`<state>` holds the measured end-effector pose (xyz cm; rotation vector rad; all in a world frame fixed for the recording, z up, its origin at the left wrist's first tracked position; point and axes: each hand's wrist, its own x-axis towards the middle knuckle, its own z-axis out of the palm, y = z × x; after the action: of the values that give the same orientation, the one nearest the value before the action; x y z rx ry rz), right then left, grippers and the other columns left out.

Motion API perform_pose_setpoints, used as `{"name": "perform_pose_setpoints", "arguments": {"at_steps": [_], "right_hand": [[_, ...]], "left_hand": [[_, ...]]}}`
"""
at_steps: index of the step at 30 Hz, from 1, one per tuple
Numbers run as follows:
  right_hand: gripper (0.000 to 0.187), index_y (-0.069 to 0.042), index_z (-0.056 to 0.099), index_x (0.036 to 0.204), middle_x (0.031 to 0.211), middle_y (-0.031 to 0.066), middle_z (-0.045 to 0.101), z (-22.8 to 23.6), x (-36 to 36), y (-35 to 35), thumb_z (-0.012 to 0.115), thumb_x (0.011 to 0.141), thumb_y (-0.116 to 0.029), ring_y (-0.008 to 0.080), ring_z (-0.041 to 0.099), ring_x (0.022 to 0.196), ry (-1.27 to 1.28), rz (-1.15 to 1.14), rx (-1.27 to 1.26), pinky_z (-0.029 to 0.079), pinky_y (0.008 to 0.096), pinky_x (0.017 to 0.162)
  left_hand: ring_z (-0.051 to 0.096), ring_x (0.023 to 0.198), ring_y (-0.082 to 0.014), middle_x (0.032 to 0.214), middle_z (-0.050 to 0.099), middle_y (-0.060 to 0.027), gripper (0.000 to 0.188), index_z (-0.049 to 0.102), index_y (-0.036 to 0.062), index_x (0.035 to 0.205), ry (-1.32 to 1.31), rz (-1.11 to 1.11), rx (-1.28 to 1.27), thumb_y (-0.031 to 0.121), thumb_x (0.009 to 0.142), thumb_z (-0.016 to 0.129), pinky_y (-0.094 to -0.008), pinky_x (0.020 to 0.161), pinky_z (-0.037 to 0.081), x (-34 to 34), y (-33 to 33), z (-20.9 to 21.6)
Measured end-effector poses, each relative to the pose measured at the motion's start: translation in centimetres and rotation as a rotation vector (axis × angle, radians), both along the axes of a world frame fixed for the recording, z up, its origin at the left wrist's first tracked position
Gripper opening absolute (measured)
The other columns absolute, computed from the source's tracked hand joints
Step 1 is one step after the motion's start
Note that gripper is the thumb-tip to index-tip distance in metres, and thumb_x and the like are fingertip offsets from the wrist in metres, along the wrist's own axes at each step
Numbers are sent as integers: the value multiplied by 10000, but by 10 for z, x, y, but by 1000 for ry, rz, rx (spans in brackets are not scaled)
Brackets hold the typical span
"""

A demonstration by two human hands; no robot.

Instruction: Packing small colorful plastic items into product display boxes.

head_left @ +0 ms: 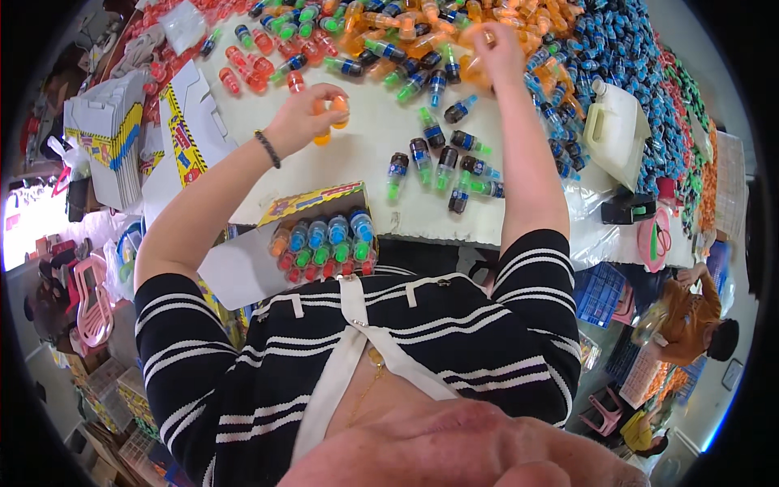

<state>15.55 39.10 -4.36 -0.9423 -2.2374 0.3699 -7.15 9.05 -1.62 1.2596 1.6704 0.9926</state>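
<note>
Orange toy bottles [341,106]: clamped in left hand [302,118], eleven o'clock. Right hand [498,55], one o'clock, grip indeterminable: apparently gathering; next requires pinching.

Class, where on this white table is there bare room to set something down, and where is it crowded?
Bare white table shows between the left hand, open box and loose dark bottles. Crowded: the far side, with orange bottles, and the right, with blue-capped bottles.

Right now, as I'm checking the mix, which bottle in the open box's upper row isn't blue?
The orange bottle at the left end of that row; the blue ones are to its right.
</note>
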Motion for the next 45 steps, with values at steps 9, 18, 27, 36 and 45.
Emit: {"name": "perform_pose_setpoints", "arguments": {"at_steps": [9, 18, 27, 36, 45], "right_hand": [[311, -40, 653, 1032, 946, 165, 678, 28, 38, 19, 586, 816, -253, 297, 658, 847, -389, 40, -152, 526, 382, 782], [309, -14, 674, 953, 922, 180, 678, -12, 31, -14, 543, 800, -248, 336, 653, 879, -971, -29, -160, 526, 424, 782], [303, -64, 676, 916, 915, 149, 683, -15, 44, -25, 591, 809, -334, 323, 655, 859, -804, -73, -99, 523, 438, 756], [281, -104, 672, 1002, 935, 97, 674, 74, 46, -77, 645, 821, -318, 290, 658, 857, -381, 71, 146, 511, 373, 729], [181, -126, 654, 947, 855, 28, 613, 108, -3, -230, 671, 767, -117, 227, 617, 737, -314, 985, -54, 498, 323, 621]], "left_hand": [[568, 869, -84, 962, 623, -27, 328, 567, 16, 1113, -57, 126, -46, 203, 862, 668, -242, 772, 477, -33, -36, -1], [566, 876, -74, 979, 622, -17, 300, 571, 28, 1124, -104, 46, -118, 188, 882, 650, -233, 777, 468, -18, -50, 14], [572, 821, -83, 910, 634, -29, 301, 596, 31, 1096, -68, 37, -83, 224, 874, 663, -245, 737, 481, -10, -62, 11], [582, 970, -94, 1108, 628, -50, 248, 572, 58, 1153, 5, -2, 133, 134, 918, 595, -231, 808, 485, -3, -99, 73], [591, 996, -211, 1108, 621, -54, 317, 605, 97, 1107, 633, -244, 288, 153, 808, 694, -324, 845, 477, 42, -154, 26]]}}
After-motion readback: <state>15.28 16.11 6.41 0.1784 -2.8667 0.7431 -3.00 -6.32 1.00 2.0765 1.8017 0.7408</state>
